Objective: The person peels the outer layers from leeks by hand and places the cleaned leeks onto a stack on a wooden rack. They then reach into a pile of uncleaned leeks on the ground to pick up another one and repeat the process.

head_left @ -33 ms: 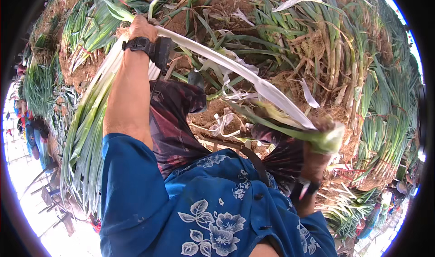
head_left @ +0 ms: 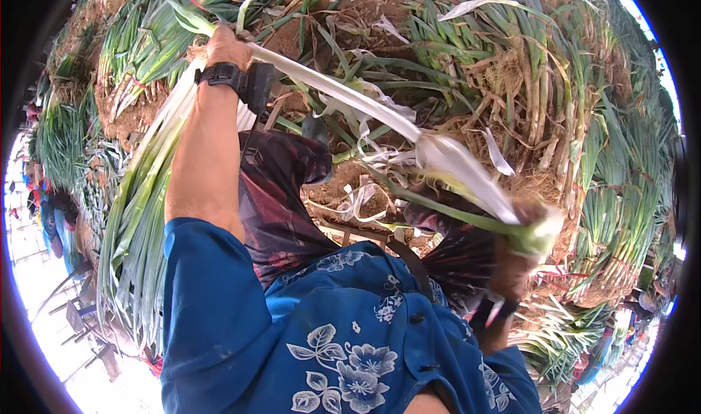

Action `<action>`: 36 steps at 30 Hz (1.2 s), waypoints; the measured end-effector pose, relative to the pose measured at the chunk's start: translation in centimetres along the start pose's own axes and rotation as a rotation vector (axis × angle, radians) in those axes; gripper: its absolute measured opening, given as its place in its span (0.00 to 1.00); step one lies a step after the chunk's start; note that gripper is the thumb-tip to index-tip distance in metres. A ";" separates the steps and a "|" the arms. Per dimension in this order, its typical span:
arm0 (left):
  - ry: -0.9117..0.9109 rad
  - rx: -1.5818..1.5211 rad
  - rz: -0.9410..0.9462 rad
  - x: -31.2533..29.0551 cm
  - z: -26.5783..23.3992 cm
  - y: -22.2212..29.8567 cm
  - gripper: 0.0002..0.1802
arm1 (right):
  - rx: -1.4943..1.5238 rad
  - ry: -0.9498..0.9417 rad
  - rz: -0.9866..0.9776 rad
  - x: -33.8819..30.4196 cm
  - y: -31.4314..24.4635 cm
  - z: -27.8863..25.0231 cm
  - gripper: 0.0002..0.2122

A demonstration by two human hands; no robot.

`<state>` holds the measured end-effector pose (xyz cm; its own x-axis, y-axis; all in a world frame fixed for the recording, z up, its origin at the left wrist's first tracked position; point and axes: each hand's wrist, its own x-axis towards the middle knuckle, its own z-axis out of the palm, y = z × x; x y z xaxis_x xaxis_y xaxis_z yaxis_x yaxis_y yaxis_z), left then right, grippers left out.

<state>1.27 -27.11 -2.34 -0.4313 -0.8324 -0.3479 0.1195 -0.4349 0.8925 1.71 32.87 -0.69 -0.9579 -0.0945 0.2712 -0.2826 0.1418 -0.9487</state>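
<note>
Stalk stretches between the left fingers, closed around it, and blurred right fingers clasping pale-green leaves.

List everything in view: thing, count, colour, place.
Long stalk: one, white, from the left hand toward the right
Leafy piece: one, green-white, at the right hand
Hanging leaves: many, green, left of the left forearm
Leafy bundles: several, green, right and upper left
Loose strips: several, white, centre and right
Ground: brown, centre
Wrist straps: two, black, one per wrist
Shirt: one, blue with white flowers, bottom
Trousers: one pair, dark reddish, centre
Hands: two, bare, upper left and lower right; right blurred
</note>
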 end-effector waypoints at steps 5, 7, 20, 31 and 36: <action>-0.007 -0.231 0.010 0.6 -1.1 4.6 0.14 | -0.202 0.080 -0.114 2.6 1.0 -11.3 0.11; -0.129 -0.245 -0.052 -1.4 1.0 3.9 0.15 | -0.366 0.032 -0.193 4.6 0.8 -7.7 0.13; -0.568 -0.245 -0.263 -15.7 8.0 -0.8 0.20 | 0.061 -0.640 0.064 13.1 -3.3 25.8 0.12; -0.780 -0.271 -0.188 -14.5 7.3 -5.0 0.25 | 0.064 -0.358 -0.055 7.4 -4.1 31.3 0.10; -0.646 -0.395 -0.213 -15.8 7.3 -5.5 0.23 | -0.130 -0.167 -0.426 6.8 -4.5 31.2 0.06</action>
<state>0.91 -9.05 0.30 -0.9005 -0.4059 -0.1560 0.2331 -0.7535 0.6148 -1.91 0.83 0.33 -0.7368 -0.3264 0.5921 -0.6630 0.1772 -0.7273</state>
